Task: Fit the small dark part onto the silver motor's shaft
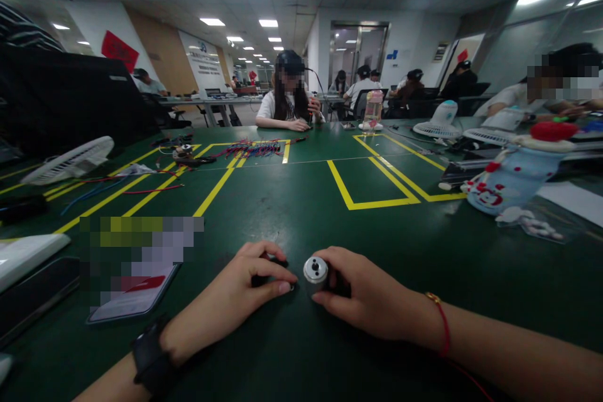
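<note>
My right hand is wrapped round the side of a small silver metal cylinder, which looks like a small motor. It stands upright on the green table, its round end face up, with a dark centre and small holes around it. Just to its left is my left hand, thumb and index fingertips brought close together. A tiny dark piece shows at those fingertips, too small to name. The left hand's other fingers are curled, and a gap separates it from the cylinder.
On the left lie a phone-like flat card and a white fan. Red and blue wires are bunched farther back. A light-blue bottle and a plastic bag are at right. Across the table sits a person.
</note>
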Demonstrator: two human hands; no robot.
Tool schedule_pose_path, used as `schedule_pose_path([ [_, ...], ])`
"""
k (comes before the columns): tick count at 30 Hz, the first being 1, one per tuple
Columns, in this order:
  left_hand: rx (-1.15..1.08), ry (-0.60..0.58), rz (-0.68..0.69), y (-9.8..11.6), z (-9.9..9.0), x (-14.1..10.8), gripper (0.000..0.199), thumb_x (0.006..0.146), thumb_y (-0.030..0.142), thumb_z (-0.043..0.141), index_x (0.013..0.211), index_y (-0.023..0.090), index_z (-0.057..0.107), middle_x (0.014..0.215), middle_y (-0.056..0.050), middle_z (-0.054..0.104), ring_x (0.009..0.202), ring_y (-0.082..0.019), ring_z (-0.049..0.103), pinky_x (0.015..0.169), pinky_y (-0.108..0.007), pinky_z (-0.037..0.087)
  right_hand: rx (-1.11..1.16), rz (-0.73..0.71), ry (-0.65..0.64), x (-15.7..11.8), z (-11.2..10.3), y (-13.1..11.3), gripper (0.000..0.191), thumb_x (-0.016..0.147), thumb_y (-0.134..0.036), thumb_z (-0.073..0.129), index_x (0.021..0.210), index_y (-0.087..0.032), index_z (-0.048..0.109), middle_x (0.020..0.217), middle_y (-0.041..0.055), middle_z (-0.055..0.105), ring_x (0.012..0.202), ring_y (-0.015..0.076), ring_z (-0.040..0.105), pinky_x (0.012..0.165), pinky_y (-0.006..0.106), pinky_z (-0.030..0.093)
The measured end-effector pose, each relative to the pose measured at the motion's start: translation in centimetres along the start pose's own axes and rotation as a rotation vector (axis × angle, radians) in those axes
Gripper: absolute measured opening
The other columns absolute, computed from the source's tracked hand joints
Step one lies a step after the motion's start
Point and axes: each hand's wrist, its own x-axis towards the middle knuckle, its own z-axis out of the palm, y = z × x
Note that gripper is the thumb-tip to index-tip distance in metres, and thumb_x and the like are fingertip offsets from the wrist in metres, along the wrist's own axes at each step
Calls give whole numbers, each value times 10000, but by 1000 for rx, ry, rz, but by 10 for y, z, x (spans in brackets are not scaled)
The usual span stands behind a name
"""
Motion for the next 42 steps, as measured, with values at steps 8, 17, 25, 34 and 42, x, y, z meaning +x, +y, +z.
schedule_pose_path([
  [8,-261,225,-209,2,-2,1,240,910,367,471,1033,227,622,953,-28,666,893,-221,612,792,-343,462,0,0,-2,0,-1,0,321,801,-212,648,1106,-200,549,943,34,583,761,161,516,672,294,428],
  [17,-178,159,-147,-1,-3,1,188,889,196,433,915,211,618,926,-21,652,889,-209,605,810,-356,457,18,-5,27,0,0,2,303,779,-175,639,1070,-185,553,931,32,579,746,147,528,656,277,442],
  [25,-9,-4,-8,10,-5,-3,145,786,134,563,881,234,612,1078,-6,586,1039,-215,516,932,-380,397,21,2,23,1,1,1,283,781,-174,635,1052,-184,555,920,20,578,745,140,525,654,268,444],
  [34,29,-6,21,11,1,-5,146,780,286,674,906,252,611,1125,-15,551,1083,-241,467,930,-390,395,16,-7,25,-1,3,1,280,778,-165,638,1044,-187,555,910,15,574,746,141,520,657,270,436],
  [42,-58,28,20,8,1,-1,71,866,286,589,883,247,645,1045,-9,598,1015,-211,522,909,-371,406,10,-2,20,1,1,1,263,783,-179,637,1032,-189,557,906,15,571,747,144,520,655,273,431],
])
